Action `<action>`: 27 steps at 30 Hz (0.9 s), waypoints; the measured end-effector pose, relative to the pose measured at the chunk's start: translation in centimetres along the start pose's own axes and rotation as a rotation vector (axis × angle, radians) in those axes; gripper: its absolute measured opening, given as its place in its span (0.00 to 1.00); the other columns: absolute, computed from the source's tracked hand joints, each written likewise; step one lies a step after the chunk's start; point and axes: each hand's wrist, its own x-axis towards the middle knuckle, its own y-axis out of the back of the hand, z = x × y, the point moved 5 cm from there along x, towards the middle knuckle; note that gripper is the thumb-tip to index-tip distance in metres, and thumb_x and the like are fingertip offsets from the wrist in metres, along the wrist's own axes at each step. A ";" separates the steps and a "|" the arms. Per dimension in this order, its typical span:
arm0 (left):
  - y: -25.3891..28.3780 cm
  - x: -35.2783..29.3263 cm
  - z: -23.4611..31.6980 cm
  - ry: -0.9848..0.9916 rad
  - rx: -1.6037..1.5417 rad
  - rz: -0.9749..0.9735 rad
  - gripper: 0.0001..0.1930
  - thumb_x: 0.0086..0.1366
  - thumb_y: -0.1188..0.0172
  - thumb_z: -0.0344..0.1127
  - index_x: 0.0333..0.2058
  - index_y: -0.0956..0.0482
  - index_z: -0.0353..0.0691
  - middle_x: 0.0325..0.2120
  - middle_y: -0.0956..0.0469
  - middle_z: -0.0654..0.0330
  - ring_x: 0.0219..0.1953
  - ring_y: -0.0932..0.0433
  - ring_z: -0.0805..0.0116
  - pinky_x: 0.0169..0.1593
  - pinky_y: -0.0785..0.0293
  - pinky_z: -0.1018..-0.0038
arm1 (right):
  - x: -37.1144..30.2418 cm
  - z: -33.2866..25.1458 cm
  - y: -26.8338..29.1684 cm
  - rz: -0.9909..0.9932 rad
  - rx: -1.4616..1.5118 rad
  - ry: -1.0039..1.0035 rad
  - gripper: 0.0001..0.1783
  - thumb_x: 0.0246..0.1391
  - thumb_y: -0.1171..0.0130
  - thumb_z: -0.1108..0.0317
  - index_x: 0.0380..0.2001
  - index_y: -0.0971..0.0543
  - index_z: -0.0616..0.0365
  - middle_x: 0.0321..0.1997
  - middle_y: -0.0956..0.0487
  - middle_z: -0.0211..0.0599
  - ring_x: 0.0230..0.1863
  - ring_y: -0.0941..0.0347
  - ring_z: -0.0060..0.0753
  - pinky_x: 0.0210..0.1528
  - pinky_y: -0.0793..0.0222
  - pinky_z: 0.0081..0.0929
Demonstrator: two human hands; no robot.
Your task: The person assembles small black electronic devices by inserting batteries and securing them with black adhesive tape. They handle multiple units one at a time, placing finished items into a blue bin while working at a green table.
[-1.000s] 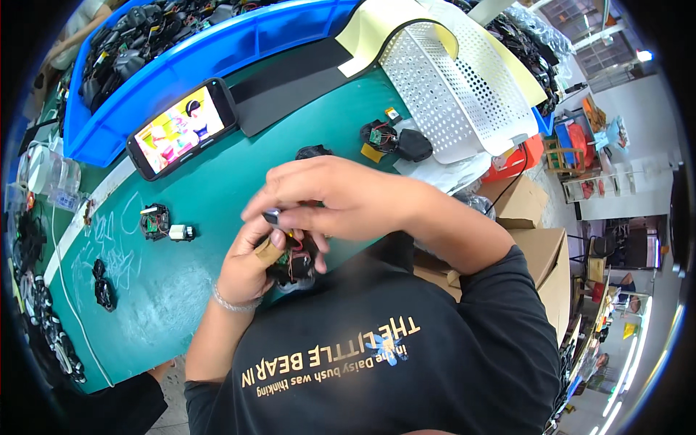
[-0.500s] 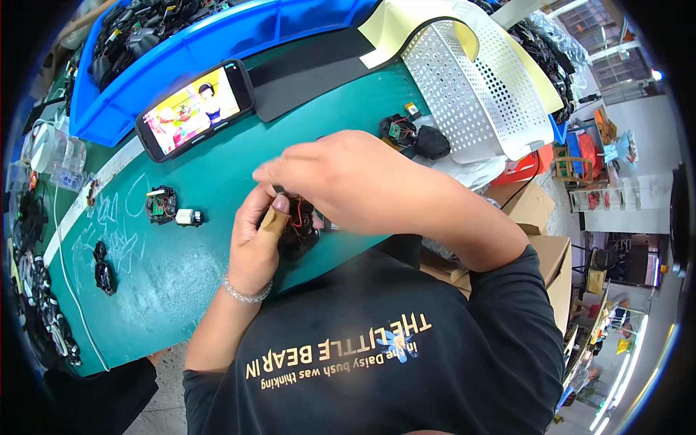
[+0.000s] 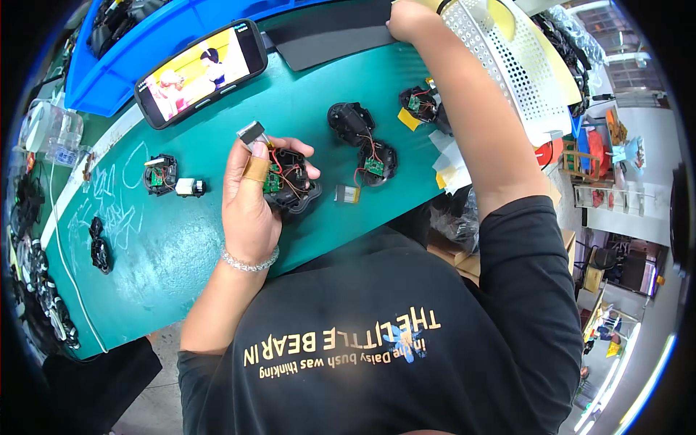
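Observation:
My left hand [image 3: 250,196] is wrapped round a black plastic housing [image 3: 299,194] with a green circuit board and red wires inside. A yellowish band covers its thumb. At the thumb tip stands a flat silver battery pack [image 3: 251,133]. My right hand [image 3: 411,19] is stretched to the far edge of the bench, by the black sheet [image 3: 326,32] and the white perforated basket [image 3: 554,125]. Its fingers look curled together; what they hold, if anything, is hidden. Right of my left hand lies an opened black housing [image 3: 376,164], wired to another flat battery pack [image 3: 347,193].
A phone [image 3: 201,72] showing a picture leans before a blue bin [image 3: 109,80] of black parts. On the green bench [image 3: 159,268] lie another circuit-board housing [image 3: 160,175], a white-and-black cylindrical part [image 3: 191,187] and a coiled black cable [image 3: 100,246]. More parts [image 3: 419,104] sit under my right forearm.
My right hand has left the left hand and reached far forward to the right. The housing and battery pack in my left hand now show, as do the housings beside it.

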 end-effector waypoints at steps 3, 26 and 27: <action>0.1 0.1 -0.1 -0.008 -0.002 -0.011 0.13 0.70 0.60 0.41 0.38 0.33 0.38 0.34 0.25 0.49 0.30 0.22 0.66 0.33 0.26 0.74 | 1.2 0.9 -0.9 -0.039 0.111 -0.058 0.20 0.47 0.40 0.61 0.40 0.23 0.66 0.46 0.24 0.52 0.47 0.27 0.46 0.50 0.33 0.36; 0.5 0.5 -0.2 -0.009 -0.097 -0.028 0.11 0.69 0.57 0.40 0.37 0.31 0.39 0.34 0.24 0.50 0.30 0.22 0.65 0.35 0.24 0.74 | 1.5 2.3 -3.4 0.111 0.228 0.047 0.17 0.42 0.34 0.57 0.30 0.22 0.59 0.28 0.21 0.39 0.33 0.24 0.35 0.38 0.29 0.32; 0.5 0.4 -0.2 -0.004 -0.099 -0.029 0.11 0.69 0.57 0.40 0.37 0.31 0.39 0.34 0.24 0.50 0.30 0.22 0.65 0.35 0.24 0.74 | 0.7 2.4 -3.1 0.097 0.310 0.003 0.15 0.44 0.37 0.60 0.35 0.20 0.56 0.36 0.20 0.43 0.41 0.24 0.40 0.46 0.30 0.32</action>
